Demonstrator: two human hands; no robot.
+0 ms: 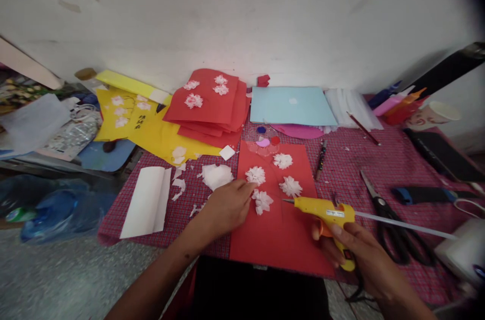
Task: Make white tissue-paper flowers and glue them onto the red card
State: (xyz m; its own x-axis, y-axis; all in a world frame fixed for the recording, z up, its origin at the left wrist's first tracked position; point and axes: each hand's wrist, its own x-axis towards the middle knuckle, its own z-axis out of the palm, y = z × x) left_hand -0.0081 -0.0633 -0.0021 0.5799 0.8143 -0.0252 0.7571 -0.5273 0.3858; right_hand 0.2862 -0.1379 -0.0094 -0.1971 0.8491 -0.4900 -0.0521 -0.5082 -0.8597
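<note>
A red sheet (273,239) lies at the table's front edge with several white crumpled-paper flowers on it. My left hand (228,206) is at the sheet's left side, its fingers drawn together at the edges of the left flower (255,175) and the lower flower (262,201); what its fingertips hold, if anything, is hidden. My right hand (354,247) grips a yellow glue gun (322,209) by its handle, a clear glue stick jutting from the back. The gun's tip points left, just below the right flower (290,187), apart from it.
Behind are stacked red sheets (215,103), a yellow sheet (151,133) and a light blue sheet (291,103). Folded white paper (146,201) and scraps (216,176) lie left. Black scissors (394,224), a blue-black cutter (422,195), paint bottles (397,103) and a paper cup (432,114) stand or lie right.
</note>
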